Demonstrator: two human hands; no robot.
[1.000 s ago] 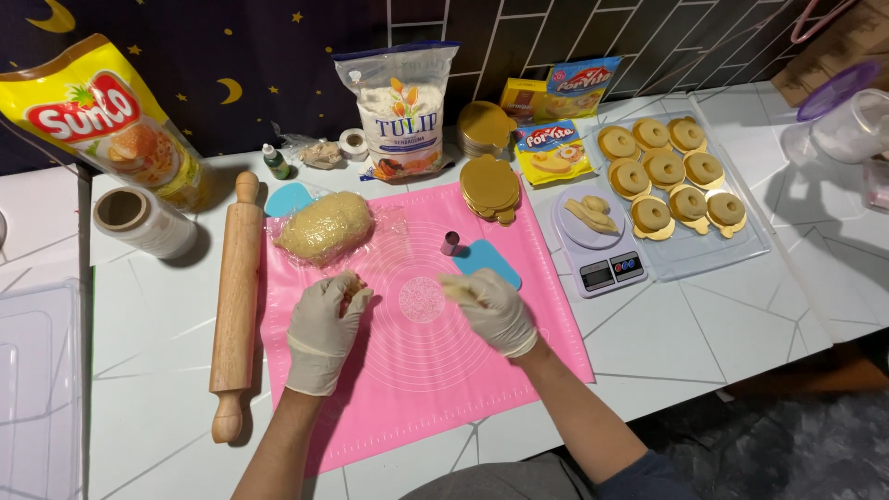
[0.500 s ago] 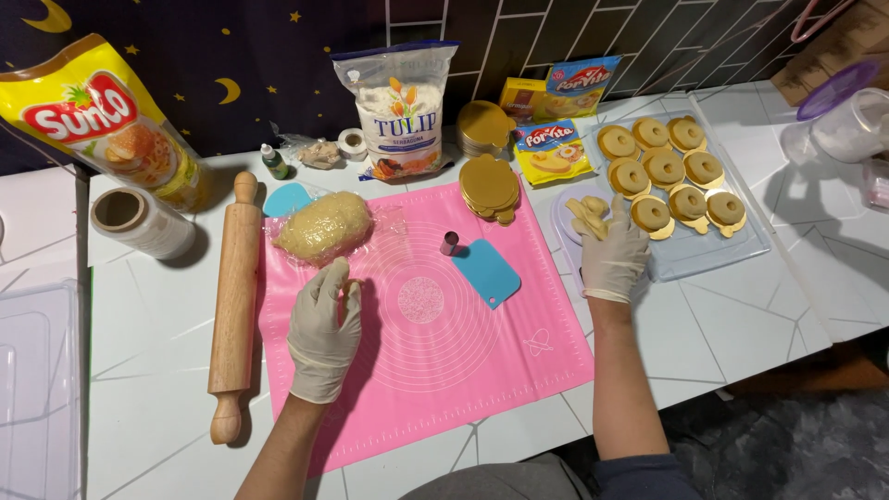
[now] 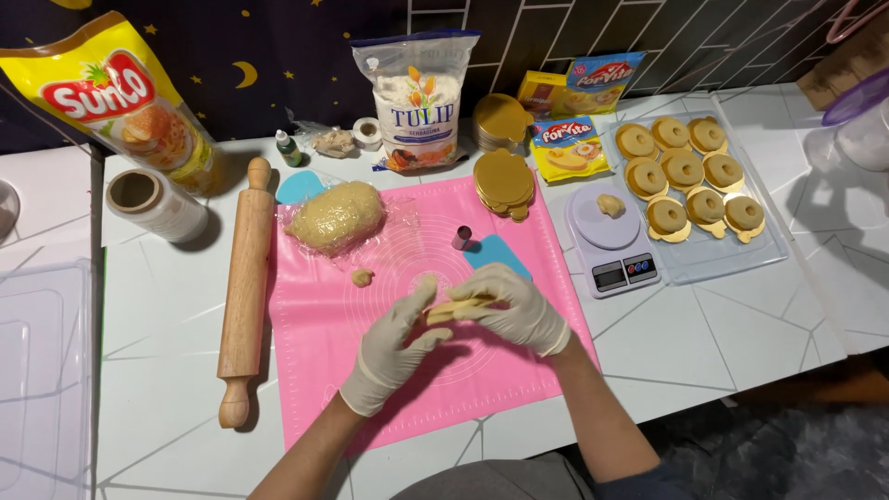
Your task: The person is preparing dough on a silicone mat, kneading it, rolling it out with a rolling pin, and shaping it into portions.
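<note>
Both gloved hands meet over the middle of the pink silicone mat [image 3: 315, 370]. The left hand [image 3: 394, 347] and the right hand [image 3: 509, 306] pinch a flattened piece of dough [image 3: 454, 308] between them — the left fingers curl up under its near end, the right fingers close over the top. The dough is held just above the mat, not resting on it.

Just beyond the left hand lies a small dough scrap [image 3: 362, 277], and farther out the big dough lump [image 3: 335, 218] sits on clear wrap. Well to the outside of the left hand, a wooden rolling pin [image 3: 245, 287] lies along the mat's edge on the white counter [image 3: 167, 370].

Just past the right hand is a blue scraper [image 3: 500, 250], with a small metal cutter [image 3: 461, 238] beside it and a stack of gold round boards [image 3: 503, 182] beyond. Out to the right hand's far side stands a kitchen scale [image 3: 611, 243] with a dough ball [image 3: 609, 206] on it — then a clear tray [image 3: 759, 255] of shaped pastries [image 3: 685, 171].
</note>
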